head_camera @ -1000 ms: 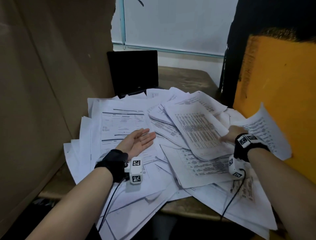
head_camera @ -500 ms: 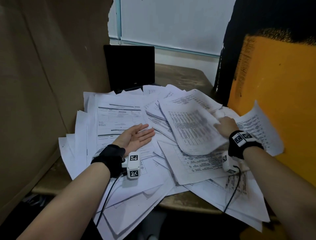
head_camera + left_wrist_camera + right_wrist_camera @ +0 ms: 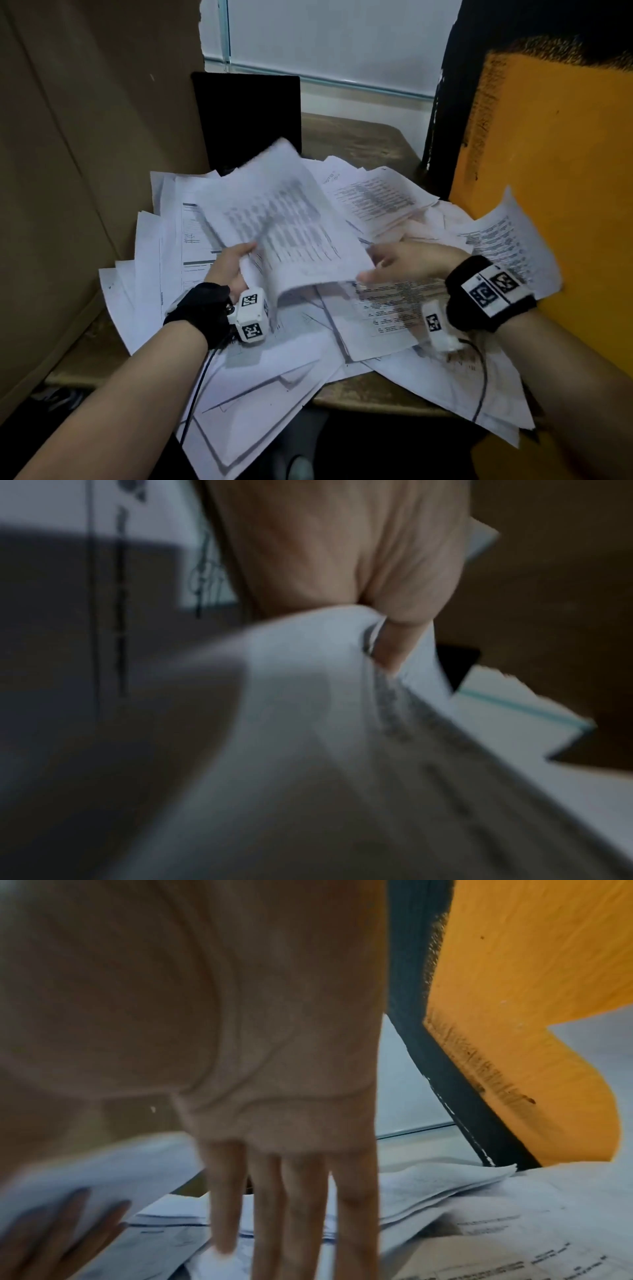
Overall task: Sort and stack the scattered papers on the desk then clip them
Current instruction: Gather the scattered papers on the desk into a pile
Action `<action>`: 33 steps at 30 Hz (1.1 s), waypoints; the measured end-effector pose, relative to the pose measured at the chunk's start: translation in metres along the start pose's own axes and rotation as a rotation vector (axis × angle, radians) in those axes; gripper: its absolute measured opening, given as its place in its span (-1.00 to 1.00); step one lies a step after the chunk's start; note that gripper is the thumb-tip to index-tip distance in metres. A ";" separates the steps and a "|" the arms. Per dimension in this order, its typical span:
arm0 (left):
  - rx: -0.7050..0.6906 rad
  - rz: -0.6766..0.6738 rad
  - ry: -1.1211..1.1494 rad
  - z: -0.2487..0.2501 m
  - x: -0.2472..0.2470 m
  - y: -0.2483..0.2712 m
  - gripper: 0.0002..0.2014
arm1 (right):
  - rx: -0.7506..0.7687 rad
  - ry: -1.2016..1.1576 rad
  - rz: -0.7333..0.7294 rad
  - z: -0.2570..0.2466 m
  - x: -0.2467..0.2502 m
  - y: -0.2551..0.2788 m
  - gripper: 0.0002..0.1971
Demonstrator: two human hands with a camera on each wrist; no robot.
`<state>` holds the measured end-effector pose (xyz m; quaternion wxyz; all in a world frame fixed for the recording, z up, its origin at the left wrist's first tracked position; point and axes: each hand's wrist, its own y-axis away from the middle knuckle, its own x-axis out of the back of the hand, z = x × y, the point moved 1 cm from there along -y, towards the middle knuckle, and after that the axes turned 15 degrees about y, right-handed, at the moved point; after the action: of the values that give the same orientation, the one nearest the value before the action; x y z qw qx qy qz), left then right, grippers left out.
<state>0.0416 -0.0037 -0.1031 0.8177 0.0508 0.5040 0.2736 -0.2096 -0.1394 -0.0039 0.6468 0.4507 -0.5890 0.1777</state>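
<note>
Papers (image 3: 394, 322) lie scattered in overlapping layers across the tabletop (image 3: 356, 137) in the head view, some hanging over its near edge. Above the heap the left hand (image 3: 233, 267) grips a blurred printed sheet (image 3: 291, 226) at its lower left edge, thumb on top and fingers curled beneath, so the sheet tilts up toward the dark screen (image 3: 246, 116) at the back. The right hand (image 3: 411, 263) sits just beside the sheet's right edge, fingers extended; whether it touches the sheet cannot be told. Another sheet leans against the orange panel (image 3: 555, 205) on the right.

From the left wrist, the left hand (image 3: 342, 550) pinches the sheet (image 3: 308, 723), the thumb (image 3: 397, 642) pressed over a folded edge of paper.

From the right wrist, the right hand (image 3: 240, 1042) shows straight, slightly spread fingers (image 3: 298, 1204) grasping nothing, hovering over the papers (image 3: 514, 1218), with the orange panel (image 3: 548, 988) behind.
</note>
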 end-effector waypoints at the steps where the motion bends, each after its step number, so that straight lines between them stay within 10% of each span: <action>1: -0.024 0.020 0.046 0.004 0.001 0.002 -0.68 | 0.013 0.059 -0.146 -0.004 0.000 0.010 0.00; 6: 0.007 -0.068 0.239 0.004 -0.005 0.005 -0.87 | 0.021 0.339 -0.449 -0.037 -0.034 0.038 0.28; 8: 0.046 -0.180 0.338 0.006 -0.010 0.008 -0.50 | 0.036 0.413 -0.327 -0.044 -0.037 0.040 -0.01; 11: 0.085 -0.279 0.324 0.009 -0.007 0.003 -0.18 | 0.092 0.379 -0.062 -0.039 -0.020 0.037 -0.94; 15: 0.100 -0.218 0.219 0.006 -0.005 -0.001 -0.47 | 0.027 0.434 0.096 -0.014 0.034 0.042 -0.77; 18: 0.114 -0.104 0.076 -0.001 -0.006 0.003 -0.88 | -0.156 0.285 0.469 0.002 0.096 0.067 -0.89; 23: 0.243 -0.017 -0.293 -0.005 0.002 0.012 -0.57 | -0.431 0.081 1.455 0.036 0.179 0.090 -0.65; 27: 0.262 -0.045 -0.469 -0.001 -0.003 0.016 -0.77 | -0.119 -0.295 1.714 0.040 0.183 0.077 -0.67; 29: 0.220 -0.004 -0.477 -0.003 -0.003 0.015 -0.48 | 0.113 -0.480 1.640 0.016 0.163 0.070 -0.82; 33: 0.121 -0.011 -0.428 -0.004 -0.002 0.010 -0.54 | 0.330 -0.645 0.979 -0.024 0.103 0.043 -0.93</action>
<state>0.0338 0.0033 -0.0996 0.9030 0.1541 0.3346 0.2212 -0.2029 -0.1288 0.1098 0.2004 0.2530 -0.8588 0.3979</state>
